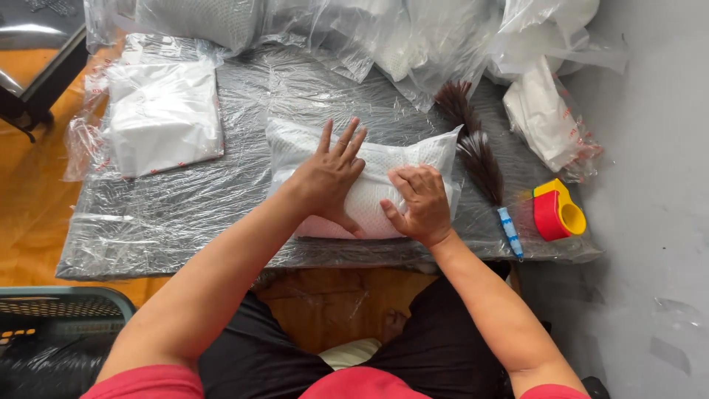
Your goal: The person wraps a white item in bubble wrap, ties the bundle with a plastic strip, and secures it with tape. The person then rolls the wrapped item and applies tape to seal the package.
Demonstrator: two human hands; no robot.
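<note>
Head view, steeply down, close

We see a white, finely dotted fabric pillow (369, 185) on a grey bench under clear plastic sheet (185, 214). Beside it lie a dark brown feather duster with blue-and-white handle (484, 166), a red-and-yellow tape dispenser (557, 210) and a white folded bagged cloth (162, 114); the floor (29, 192) is orange.

The two hands, left (330, 179) and right (418, 201), cover the middle of the white pillow (384, 159), so its surface beneath them cannot be seen. At twelve o'clock the heap of clear plastic bags (413, 37) runs off the top edge. The green crate (59, 310) at eight o'clock is cut by the left and bottom edges. The feather duster (480, 159) seems partly tucked behind the pillow's corner.
</note>
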